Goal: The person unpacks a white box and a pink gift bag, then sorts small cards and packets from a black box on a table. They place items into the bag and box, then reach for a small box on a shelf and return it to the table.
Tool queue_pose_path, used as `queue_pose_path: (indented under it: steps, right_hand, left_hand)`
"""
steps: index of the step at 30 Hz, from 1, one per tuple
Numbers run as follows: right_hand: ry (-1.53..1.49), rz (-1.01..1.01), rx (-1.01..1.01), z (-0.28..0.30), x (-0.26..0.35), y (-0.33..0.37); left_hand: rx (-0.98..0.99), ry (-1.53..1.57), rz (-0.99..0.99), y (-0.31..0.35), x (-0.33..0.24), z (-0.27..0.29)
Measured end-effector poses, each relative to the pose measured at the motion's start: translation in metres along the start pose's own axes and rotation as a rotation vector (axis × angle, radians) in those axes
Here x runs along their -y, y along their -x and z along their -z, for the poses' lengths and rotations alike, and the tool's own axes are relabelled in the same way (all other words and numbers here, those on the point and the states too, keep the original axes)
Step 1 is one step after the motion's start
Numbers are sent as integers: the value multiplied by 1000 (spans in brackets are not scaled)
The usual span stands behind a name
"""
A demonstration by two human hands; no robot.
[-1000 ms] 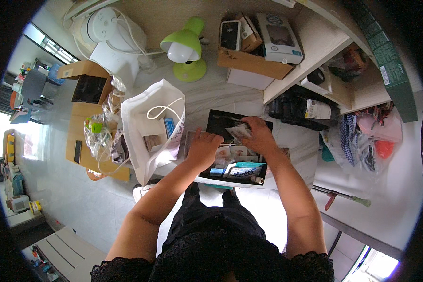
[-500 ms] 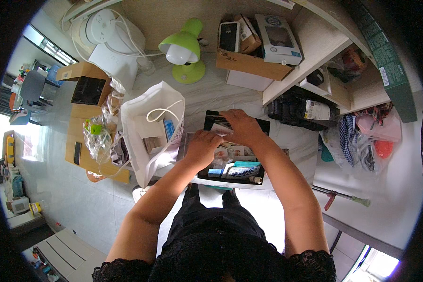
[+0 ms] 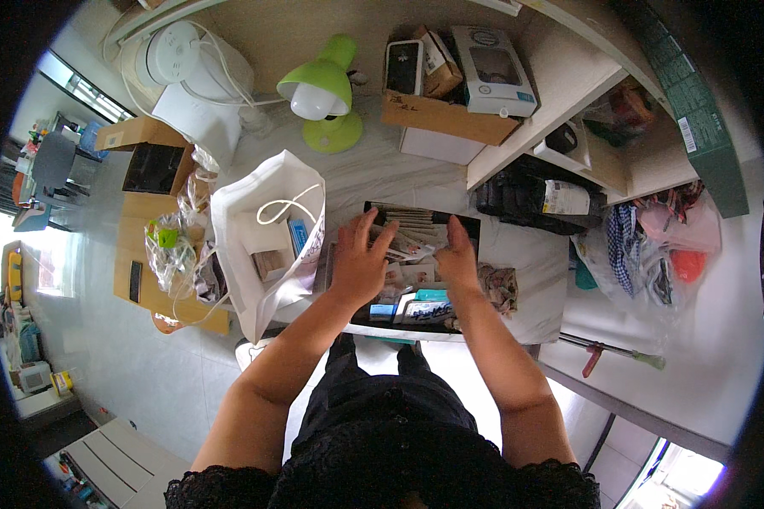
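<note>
A shallow black box [image 3: 465, 231] full of small items lies on the marbled tabletop in front of me. My left hand [image 3: 361, 261] is over its left side, fingers spread above a row of slim, light-brown packets [image 3: 409, 222]. My right hand [image 3: 458, 261] is at the box's right side with one finger stretched out; its other fingers are partly hidden. Between my hands are small white packets [image 3: 414, 249] and pale picture cards [image 3: 416, 273]. Nearer me in the box lie a teal pack [image 3: 431, 295] and a blue-and-white pack [image 3: 429, 313].
Left of the box stands an open white paper bag [image 3: 238, 222]. A green lamp [image 3: 333, 131] and a cardboard box [image 3: 450, 114] are behind. A patterned cloth item [image 3: 499, 288] and a black plastic-wrapped bundle [image 3: 518, 197] lie to the right.
My hands were together at the far part of the box; now they are apart, one at each side. The slim packets and patterned cloth item show more. The view has shifted slightly.
</note>
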State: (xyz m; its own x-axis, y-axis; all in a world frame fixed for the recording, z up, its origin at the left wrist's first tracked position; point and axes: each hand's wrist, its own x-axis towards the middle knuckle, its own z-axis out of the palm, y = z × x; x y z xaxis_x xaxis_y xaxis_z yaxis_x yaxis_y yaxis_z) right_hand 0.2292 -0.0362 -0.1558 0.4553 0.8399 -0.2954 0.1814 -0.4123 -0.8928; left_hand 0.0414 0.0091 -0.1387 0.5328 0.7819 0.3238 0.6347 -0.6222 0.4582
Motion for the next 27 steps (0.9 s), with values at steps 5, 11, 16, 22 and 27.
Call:
queue_pose_path:
  steps: [5, 11, 16, 22, 27]
  right_hand:
    - [-540, 121, 138, -34, -31, -1]
    - [-380, -98, 139, -35, 0, 14]
    - [-497, -146, 58, -28, 18, 16]
    - [-497, -59, 84, -30, 16, 8]
    - [-517, 17, 135, -37, 14, 10]
  left_hand:
    - [127, -42, -35, 2, 0, -10]
    - [76, -52, -51, 14, 16, -23]
    - [-12, -18, 51, 13, 10, -20]
    - [79, -69, 45, 12, 11, -13]
    - [187, -89, -6, 1, 7, -8]
